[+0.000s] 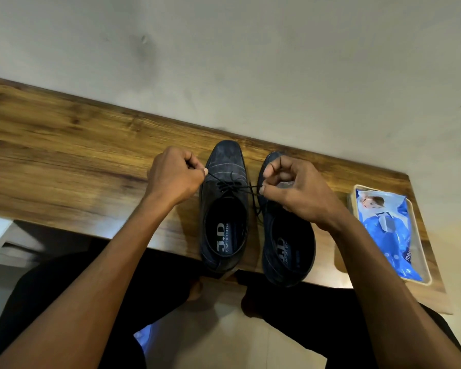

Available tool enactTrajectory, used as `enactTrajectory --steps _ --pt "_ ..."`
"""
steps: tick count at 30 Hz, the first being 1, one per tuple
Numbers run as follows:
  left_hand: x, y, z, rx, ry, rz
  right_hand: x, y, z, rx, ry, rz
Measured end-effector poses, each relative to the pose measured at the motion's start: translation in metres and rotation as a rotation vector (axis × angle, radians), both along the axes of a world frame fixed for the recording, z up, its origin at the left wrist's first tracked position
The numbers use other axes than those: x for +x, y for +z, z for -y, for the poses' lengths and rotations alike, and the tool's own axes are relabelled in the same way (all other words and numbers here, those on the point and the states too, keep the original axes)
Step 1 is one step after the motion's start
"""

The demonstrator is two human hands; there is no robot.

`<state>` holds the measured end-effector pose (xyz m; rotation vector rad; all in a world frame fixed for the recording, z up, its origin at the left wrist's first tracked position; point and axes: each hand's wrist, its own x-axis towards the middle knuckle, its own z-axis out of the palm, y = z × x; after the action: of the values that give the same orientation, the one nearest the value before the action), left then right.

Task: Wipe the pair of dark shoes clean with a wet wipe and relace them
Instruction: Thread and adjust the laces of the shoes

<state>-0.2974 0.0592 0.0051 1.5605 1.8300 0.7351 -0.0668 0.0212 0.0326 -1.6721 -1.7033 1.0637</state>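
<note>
Our left hand (175, 177) and right hand (298, 187) are both curled, each pinching an end of the lace (233, 185) drawn taut across the left shoe (225, 209) on the shelf (72, 155). The right shoe (288, 249) stands just beside it, toe hidden behind our right hand. Well to the right, a clear tray (425, 267) holds a blue wipes pack (389, 230); its print is hard to read.

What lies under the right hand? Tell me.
Under the right hand lies the right shoe; its toe tip and heel opening show, but the hand covers its lacing area. It pinches the lace.
</note>
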Motion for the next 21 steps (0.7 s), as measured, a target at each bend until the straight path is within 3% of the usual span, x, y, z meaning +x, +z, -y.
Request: enactTrajectory --steps 11,21 --pt "0.0041 -0.0051 0.0 0.078 -0.017 -0.226 0.008 -0.0037 0.002 0.018 0.172 0.183" --pt "0.0046 -0.0068 -0.0001 0.118 -0.002 -0.27 0.0087 -0.0043 0.0016 0.061 0.243 0.327"
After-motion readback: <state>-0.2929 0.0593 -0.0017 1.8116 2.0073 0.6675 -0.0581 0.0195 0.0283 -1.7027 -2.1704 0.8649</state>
